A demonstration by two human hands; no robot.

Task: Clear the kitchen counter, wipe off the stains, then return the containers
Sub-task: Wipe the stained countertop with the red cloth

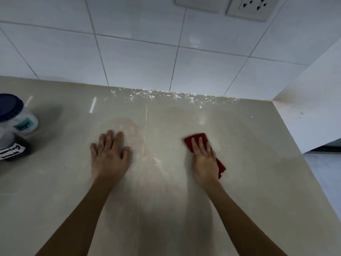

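Far left of the cloth stand jars; crumbs lie beyond it. It slants far-left to near-right under the flat right hand; left hand spread.

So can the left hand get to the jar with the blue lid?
Probably yes: the left hand lies flat, holding nothing, with only bare counter between it and the jar.

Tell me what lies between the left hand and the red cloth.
No object, in the head view: only counter, its seam and a pale smeared stain beside the left hand.
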